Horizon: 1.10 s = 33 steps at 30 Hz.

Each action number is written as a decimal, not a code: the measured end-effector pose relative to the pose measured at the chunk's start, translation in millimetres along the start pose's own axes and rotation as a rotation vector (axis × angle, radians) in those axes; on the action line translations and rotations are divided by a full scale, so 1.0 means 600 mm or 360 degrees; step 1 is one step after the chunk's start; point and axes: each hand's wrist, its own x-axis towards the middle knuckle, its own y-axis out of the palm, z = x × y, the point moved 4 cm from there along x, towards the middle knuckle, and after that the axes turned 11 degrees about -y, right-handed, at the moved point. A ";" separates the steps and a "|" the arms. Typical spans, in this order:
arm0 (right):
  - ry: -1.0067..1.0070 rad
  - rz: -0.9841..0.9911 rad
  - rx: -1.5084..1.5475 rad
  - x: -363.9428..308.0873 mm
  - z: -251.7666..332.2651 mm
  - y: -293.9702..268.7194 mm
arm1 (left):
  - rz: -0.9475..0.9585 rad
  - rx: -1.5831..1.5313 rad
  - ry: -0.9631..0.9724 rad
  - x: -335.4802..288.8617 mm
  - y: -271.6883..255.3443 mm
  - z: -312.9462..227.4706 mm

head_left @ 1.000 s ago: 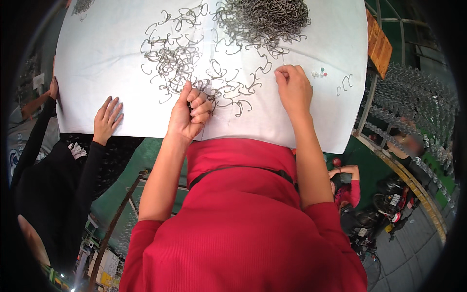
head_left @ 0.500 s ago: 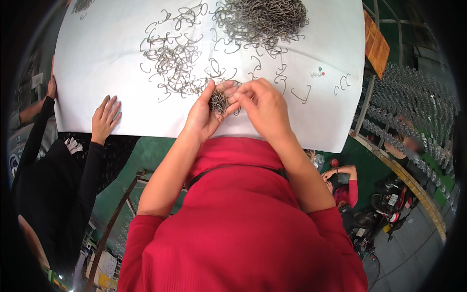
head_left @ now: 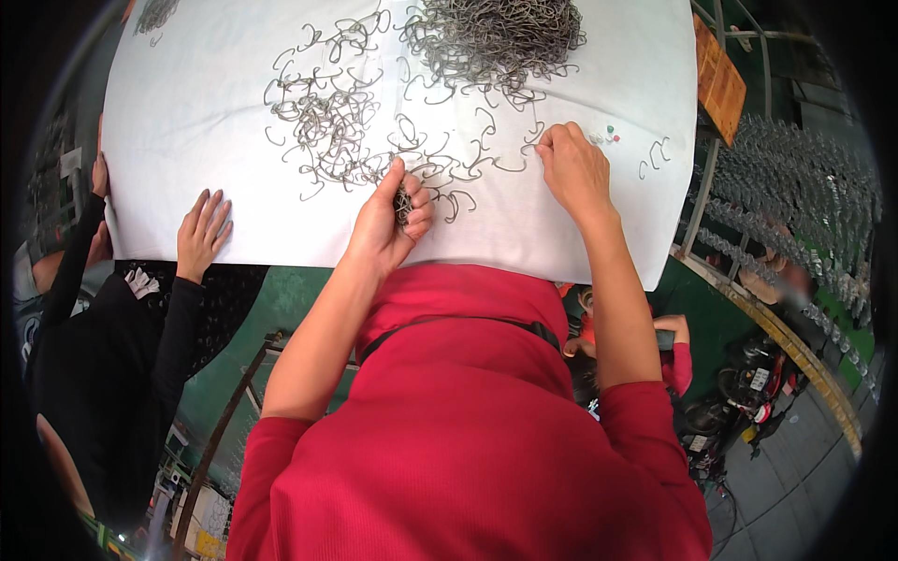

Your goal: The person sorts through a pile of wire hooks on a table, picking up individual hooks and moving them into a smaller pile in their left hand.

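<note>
My left hand (head_left: 388,213) is closed around a bunch of dark bent wire hooks (head_left: 403,204), which partly show between thumb and fingers. To its right, my right hand (head_left: 572,166) pinches at the end of a wire hook (head_left: 537,133) on the white sheet; the fingertips partly hide the contact. Loose hooks (head_left: 463,168) lie between the two hands. A scattered group of hooks (head_left: 327,122) spreads beyond my left hand, and a dense heap of hooks (head_left: 505,37) sits at the far middle.
A white sheet (head_left: 215,112) covers the table. Small coloured bits (head_left: 611,136) and a few hooks (head_left: 658,159) lie at the right. Another person's hand (head_left: 203,234) rests on the left edge. A wooden board (head_left: 718,79) and hanging metal pieces (head_left: 795,178) stand right of the table.
My right hand has moved right, away from my left hand, to the hooks on the sheet. The left fingers have closed over the bunch. Hooks near my hands lie differently.
</note>
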 end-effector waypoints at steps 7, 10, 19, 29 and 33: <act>-0.0168 0.0123 0.1161 -0.024 0.116 -0.025 | -0.0313 0.0161 0.0098 0.007 0.024 0.009; 0.0030 -0.0125 0.0858 -0.009 0.077 0.005 | -0.0308 0.0114 0.0085 0.007 0.024 0.007; 0.0366 -0.0107 0.0311 0.026 0.095 0.040 | -0.0148 -0.0097 0.0164 -0.016 -0.005 -0.011; -0.0001 -0.0198 0.0482 0.024 0.155 0.029 | -0.0293 -0.0055 0.0207 -0.014 -0.019 -0.015; -0.0233 -0.0066 0.1022 -0.017 0.220 -0.012 | -0.0366 -0.0071 0.0250 -0.026 0.009 -0.015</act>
